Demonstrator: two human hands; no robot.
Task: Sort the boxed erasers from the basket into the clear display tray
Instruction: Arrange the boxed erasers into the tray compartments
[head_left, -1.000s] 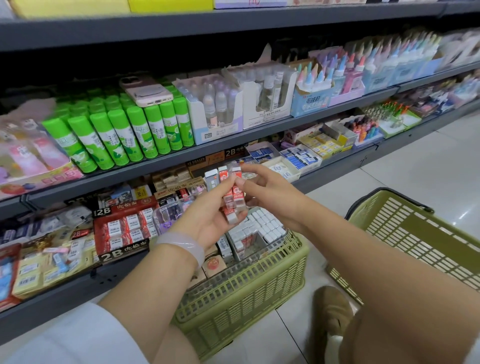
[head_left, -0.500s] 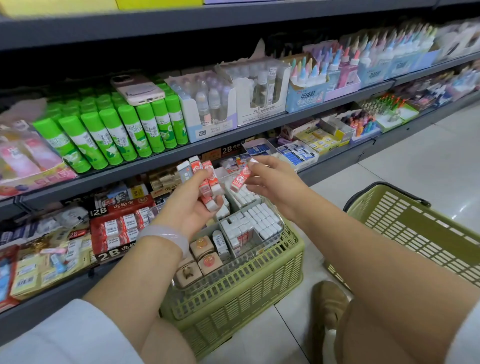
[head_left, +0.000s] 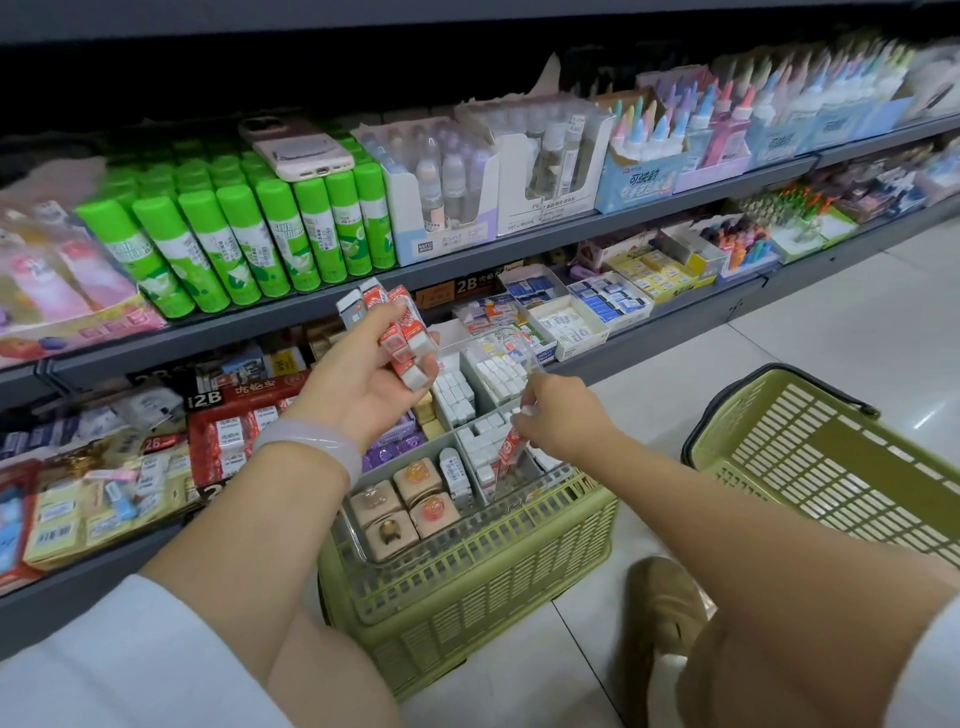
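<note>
Clamping several boxed erasers (head_left: 397, 332) in my left grip (head_left: 371, 382); right grip (head_left: 558, 415) pinches one eraser (head_left: 509, 449) into the clear display tray (head_left: 358, 512) below.

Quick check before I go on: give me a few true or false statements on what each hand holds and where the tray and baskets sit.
1. The left hand grips a bunch of boxed erasers. True.
2. The right hand is empty. False: it pinches a single red and white eraser box down in the clear display tray.
3. The tray sits on the green basket. True.
4. The second basket on the right is packed with erasers. False: no erasers show in it.
</note>
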